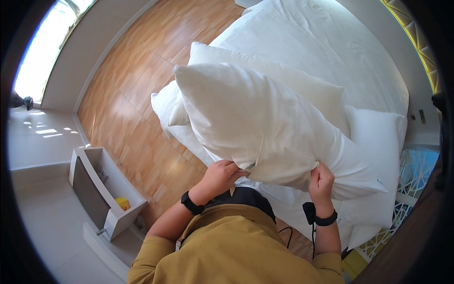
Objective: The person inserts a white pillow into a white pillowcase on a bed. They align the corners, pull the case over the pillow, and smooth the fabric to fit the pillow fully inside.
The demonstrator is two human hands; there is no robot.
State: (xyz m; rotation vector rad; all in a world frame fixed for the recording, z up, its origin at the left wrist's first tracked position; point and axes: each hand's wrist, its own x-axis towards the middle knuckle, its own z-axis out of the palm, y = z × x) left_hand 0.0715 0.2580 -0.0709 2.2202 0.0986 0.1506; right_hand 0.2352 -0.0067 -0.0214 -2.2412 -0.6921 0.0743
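A large white pillow [255,113] in a white cover lies tilted before me on the bed, its near long edge towards my body. My left hand [224,177] pinches that near edge left of its middle, beside a small dark spot that may be a zip or a gap. Farther right, my right hand [322,181] grips the same edge between thumb and fingers. The cloth is creased between and beyond my hands. Behind this pillow lies another white pillow [283,69], partly hidden by it.
White sheeting covers the bed [319,39]. More white pillows lie at the right [376,131] and at the left [165,103]. A pale open drawer [120,174] holding a yellow item [122,203] juts out at lower left over the wooden floor [142,92]. A black cable [313,238] hangs from my right wrist.
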